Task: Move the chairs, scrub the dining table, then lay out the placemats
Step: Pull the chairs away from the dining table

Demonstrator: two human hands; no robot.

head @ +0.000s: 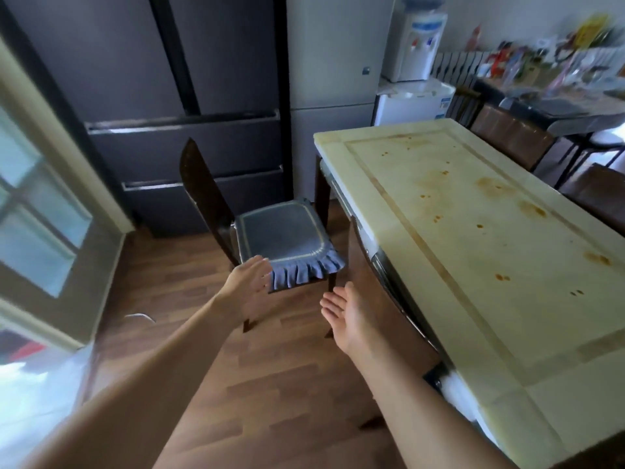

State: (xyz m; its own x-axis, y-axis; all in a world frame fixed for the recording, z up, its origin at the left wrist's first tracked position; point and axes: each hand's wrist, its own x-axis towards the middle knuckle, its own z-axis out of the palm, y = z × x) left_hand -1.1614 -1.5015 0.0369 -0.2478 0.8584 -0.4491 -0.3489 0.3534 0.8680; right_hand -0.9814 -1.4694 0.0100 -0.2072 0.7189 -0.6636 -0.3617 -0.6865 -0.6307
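Note:
A dark wooden chair (203,194) with a blue ruffled seat cushion (284,238) stands on the floor left of the dining table (500,340), turned sideways to it. The table's pale stone top carries several brown stains. My left hand (248,282) reaches out with straight fingers, its fingertips right at the cushion's front left corner. My right hand (348,316) is open, palm turned inward, in the air between the chair's front and the table's edge, holding nothing.
A dark fridge (189,96) stands right behind the chair. Two brown chairs (514,137) sit along the table's far side. A water dispenser (416,38) and a cluttered side table (558,96) are at the back right. A glass door (37,204) is on the left.

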